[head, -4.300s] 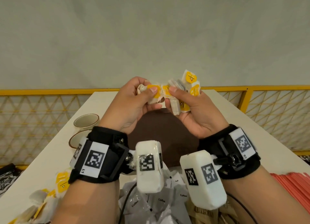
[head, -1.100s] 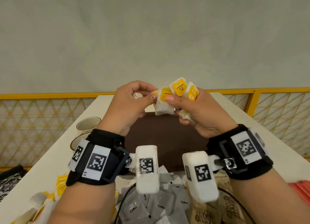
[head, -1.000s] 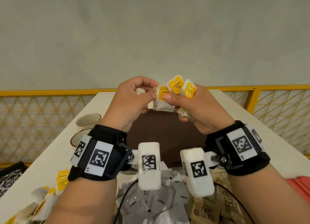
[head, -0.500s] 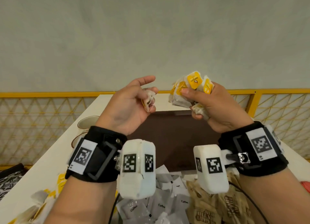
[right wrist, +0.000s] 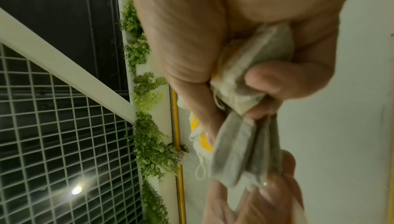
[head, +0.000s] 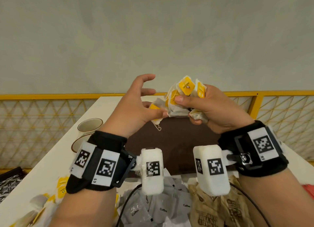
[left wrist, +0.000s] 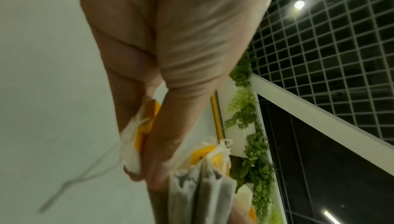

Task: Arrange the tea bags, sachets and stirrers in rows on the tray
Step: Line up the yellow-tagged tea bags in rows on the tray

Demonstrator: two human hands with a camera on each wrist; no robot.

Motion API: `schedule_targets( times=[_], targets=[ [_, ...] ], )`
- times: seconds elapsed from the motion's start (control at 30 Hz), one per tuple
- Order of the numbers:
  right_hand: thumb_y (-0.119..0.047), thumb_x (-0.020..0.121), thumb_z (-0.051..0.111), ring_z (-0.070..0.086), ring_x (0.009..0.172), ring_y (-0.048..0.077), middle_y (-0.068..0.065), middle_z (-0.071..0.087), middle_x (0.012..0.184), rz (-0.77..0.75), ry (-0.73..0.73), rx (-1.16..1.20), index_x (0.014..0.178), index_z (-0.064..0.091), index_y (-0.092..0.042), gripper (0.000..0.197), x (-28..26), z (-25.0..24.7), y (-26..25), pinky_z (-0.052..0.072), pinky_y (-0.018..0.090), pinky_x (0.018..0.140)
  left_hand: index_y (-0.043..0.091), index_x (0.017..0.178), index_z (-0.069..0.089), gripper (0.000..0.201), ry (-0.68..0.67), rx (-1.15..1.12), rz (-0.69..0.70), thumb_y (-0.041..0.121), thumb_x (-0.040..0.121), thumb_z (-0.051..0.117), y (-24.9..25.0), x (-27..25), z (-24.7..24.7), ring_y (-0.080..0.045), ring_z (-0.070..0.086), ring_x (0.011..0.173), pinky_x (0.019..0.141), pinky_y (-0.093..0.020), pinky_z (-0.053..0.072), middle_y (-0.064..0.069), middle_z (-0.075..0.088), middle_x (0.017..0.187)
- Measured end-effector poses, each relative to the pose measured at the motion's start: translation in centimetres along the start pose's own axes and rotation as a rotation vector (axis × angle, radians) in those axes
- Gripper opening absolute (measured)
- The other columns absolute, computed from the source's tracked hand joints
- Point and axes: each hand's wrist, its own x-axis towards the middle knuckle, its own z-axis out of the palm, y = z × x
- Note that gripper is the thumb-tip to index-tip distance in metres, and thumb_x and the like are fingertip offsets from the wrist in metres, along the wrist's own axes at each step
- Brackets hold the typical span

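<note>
Both hands are raised above the dark brown tray [head: 178, 141]. My right hand [head: 203, 106] grips a bunch of tea bags [head: 183, 97] with yellow tags, also seen as the bunch [right wrist: 245, 79] in the right wrist view. My left hand [head: 149, 111] pinches one single tea bag [head: 155, 107] between thumb and a lower finger, its index and middle fingers stretched out. The pinched tea bag [left wrist: 138, 135] trails a loose string. The left thumb tip touches the bunch's lower edge. The tray's visible part is bare.
Grey coffee sachets [head: 161, 208] and brown sachets [head: 212, 215] lie heaped at the near edge. Loose tea bags [head: 42, 206] lie at the near left, two cups [head: 90, 124] stand left of the tray, red stirrers [head: 309, 191] lie at the right. A yellow railing [head: 51, 96] runs behind the white table [head: 56, 158].
Half a second ago the hands were apart. My left hand, still holding one tea bag, has moved right to the bunch with its upper fingers stretched out. The right hand keeps its grip.
</note>
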Motion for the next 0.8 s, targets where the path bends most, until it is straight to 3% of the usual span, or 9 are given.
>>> schedule_targets(
  times=[0.07, 0.17, 0.27, 0.37, 0.5, 0.63, 0.73, 0.8],
  targets=[
    [-0.011, 0.082, 0.067, 0.048, 0.046, 0.011, 0.014, 0.063, 0.078, 0.008, -0.031, -0.086, 0.083, 0.065, -0.01, 0.003, -0.2, 0.1, 0.0, 0.033, 0.019, 0.036, 0.049, 0.132, 0.037, 0.097, -0.052, 0.035, 0.026, 0.008, 0.059, 0.087, 0.4, -0.3, 0.0, -0.017, 0.068, 0.091, 0.085, -0.041, 0.056, 0.001, 0.049, 0.132],
    [-0.011, 0.085, 0.067, 0.051, 0.05, 0.013, 0.005, 0.065, 0.071, 0.021, -0.062, -0.191, 0.081, 0.067, -0.014, 0.005, -0.5, 0.3, -0.1, 0.035, 0.021, 0.037, 0.052, 0.136, 0.03, 0.104, -0.136, 0.079, 0.043, 0.002, 0.062, 0.083, 0.9, -0.7, 0.0, -0.009, 0.069, 0.091, 0.086, -0.033, 0.056, -0.003, 0.033, 0.148],
    [-0.012, 0.085, 0.067, 0.051, 0.048, 0.008, -0.001, 0.064, 0.065, 0.029, -0.07, -0.242, 0.081, 0.067, -0.013, 0.004, -0.9, 0.3, -0.1, 0.036, 0.021, 0.037, 0.053, 0.137, 0.03, 0.105, -0.189, 0.094, 0.05, -0.001, 0.064, 0.082, 1.2, -0.9, 0.0, -0.001, 0.066, 0.097, 0.085, -0.027, 0.055, 0.0, 0.028, 0.152],
    [-0.01, 0.084, 0.068, 0.053, 0.051, 0.01, 0.007, 0.064, 0.073, 0.023, -0.058, -0.221, 0.086, 0.068, -0.008, 0.003, -1.0, 0.0, 0.0, 0.036, 0.021, 0.038, 0.051, 0.134, 0.034, 0.102, -0.228, 0.036, 0.082, -0.006, 0.064, 0.081, 1.3, -1.0, 0.2, 0.0, 0.065, 0.1, 0.083, -0.027, 0.055, -0.002, 0.027, 0.152],
    [-0.013, 0.076, 0.069, 0.053, 0.051, 0.009, 0.004, 0.066, 0.072, 0.017, -0.033, -0.088, 0.083, 0.067, -0.012, 0.007, -1.2, -0.8, 0.2, 0.034, 0.019, 0.038, 0.047, 0.13, 0.041, 0.094, -0.218, -0.031, 0.114, -0.006, 0.063, 0.081, 1.5, -1.1, 0.1, -0.005, 0.067, 0.1, 0.09, -0.035, 0.054, -0.004, 0.03, 0.149],
    [-0.016, 0.07, 0.069, 0.047, 0.061, 0.017, 0.006, 0.065, 0.079, 0.003, 0.048, 0.066, 0.085, 0.065, -0.008, 0.018, -1.0, -1.5, 0.1, 0.031, 0.016, 0.037, 0.038, 0.127, 0.05, 0.079, -0.136, -0.071, 0.125, -0.002, 0.067, 0.081, 1.2, -0.8, -0.5, -0.011, 0.069, 0.098, 0.095, -0.046, 0.05, -0.001, 0.044, 0.138],
    [-0.014, 0.072, 0.068, 0.037, 0.059, 0.019, 0.003, 0.064, 0.071, 0.017, 0.017, 0.129, 0.079, 0.065, -0.01, 0.009, -1.0, -1.7, 0.1, 0.029, 0.016, 0.038, 0.036, 0.134, 0.044, 0.082, -0.218, -0.132, 0.15, -0.009, 0.073, 0.074, 1.2, -0.8, -0.8, -0.014, 0.067, 0.103, 0.087, -0.034, 0.054, -0.005, 0.038, 0.143],
    [-0.012, 0.074, 0.071, 0.033, 0.058, 0.019, 0.009, 0.06, 0.074, 0.045, -0.062, 0.159, 0.07, 0.067, -0.015, 0.007, -0.9, -1.7, 0.2, 0.029, 0.017, 0.037, 0.039, 0.137, 0.038, 0.09, -0.33, -0.191, 0.175, -0.009, 0.071, 0.075, 1.3, -1.1, -1.0, -0.018, 0.066, 0.107, 0.082, -0.027, 0.054, -0.006, 0.032, 0.147]
  ],
)
